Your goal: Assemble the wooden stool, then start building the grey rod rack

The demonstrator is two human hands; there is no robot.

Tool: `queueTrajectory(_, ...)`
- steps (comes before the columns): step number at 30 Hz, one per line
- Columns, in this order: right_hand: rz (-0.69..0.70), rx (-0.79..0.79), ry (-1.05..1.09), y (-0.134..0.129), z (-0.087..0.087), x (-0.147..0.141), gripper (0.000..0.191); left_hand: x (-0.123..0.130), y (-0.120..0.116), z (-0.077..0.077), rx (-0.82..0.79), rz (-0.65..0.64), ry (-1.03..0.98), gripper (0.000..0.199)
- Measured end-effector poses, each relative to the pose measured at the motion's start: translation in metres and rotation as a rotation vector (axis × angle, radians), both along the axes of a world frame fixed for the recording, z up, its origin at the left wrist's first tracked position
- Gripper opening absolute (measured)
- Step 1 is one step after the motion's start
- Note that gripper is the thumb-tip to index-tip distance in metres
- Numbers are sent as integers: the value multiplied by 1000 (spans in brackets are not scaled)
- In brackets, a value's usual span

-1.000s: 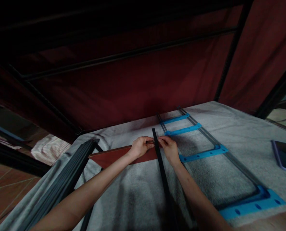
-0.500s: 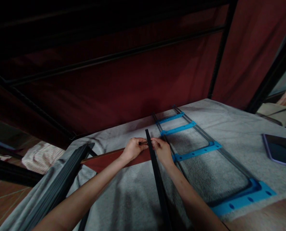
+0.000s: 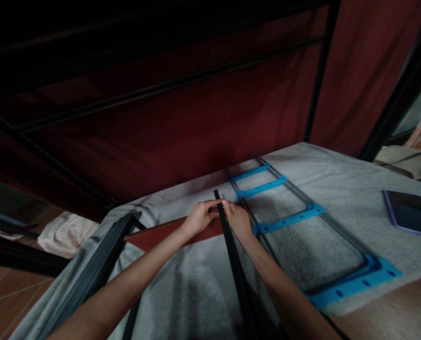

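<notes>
What lies at the meeting fingertips of the left hand (image 3: 200, 218) and right hand (image 3: 237, 219) is too small to tell. The left hand and its forearm cover part of the red board (image 3: 151, 237). Between the forearms, the black bar (image 3: 231, 250) fades into shadow — the phone (image 3: 410, 212), right of the right hand, is cut off.

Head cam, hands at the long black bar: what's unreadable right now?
Head view:
- Anything small between the fingertips of left hand and right hand: fingers cover it, too small.
- Near end of long black bar: lost in shadow.
- Part of flat reddish-brown panel: behind left hand.
- Slat count in dark grey bundle: blurred, dim.
</notes>
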State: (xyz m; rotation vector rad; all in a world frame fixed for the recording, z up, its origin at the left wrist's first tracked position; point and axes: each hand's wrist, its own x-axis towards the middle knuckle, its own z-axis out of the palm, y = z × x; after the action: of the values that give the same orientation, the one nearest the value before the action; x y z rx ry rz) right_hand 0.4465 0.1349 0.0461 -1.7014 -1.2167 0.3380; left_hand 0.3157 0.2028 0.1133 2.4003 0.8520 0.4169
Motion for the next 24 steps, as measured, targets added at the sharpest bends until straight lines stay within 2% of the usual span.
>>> queueTrajectory(2, -2, 4, 65, 0, 1, 0, 48, 1, 1, 1, -12, -29, 1, 42)
queueTrajectory(4, 44, 32, 234, 1, 2, 2, 46, 0, 3, 1, -30, -31, -9, 46)
queueTrajectory(7, 159, 117, 488, 1, 1, 7, 32, 0, 5, -2, -54, -30, -19, 47)
queueTrajectory(9, 203, 168, 477, 2, 0, 10, 20, -1, 7, -3, -64, -20, -29, 46)
queueTrajectory(11, 187, 160, 357, 3, -2, 11, 16, -1, 8, -4, -67, -2, -34, 46)
queueTrajectory(15, 100, 81, 223, 6, -3, 9, 30, 0, 9, -2, -66, -14, -16, 48)
queueTrajectory(18, 141, 68, 421, 7, -3, 10, 34, 0, 9, -2, -81, -11, -24, 47)
queueTrajectory(20, 207, 91, 564, 7, -3, 11, 28, 1, 9, -3, -91, 15, -32, 47)
queueTrajectory(22, 246, 133, 592, 6, -2, 12, 16, 1, 9, -4, -107, 30, -37, 48)
queueTrajectory(24, 228, 142, 517, 6, -2, 11, 13, 0, 9, -5, -120, 23, -41, 48)
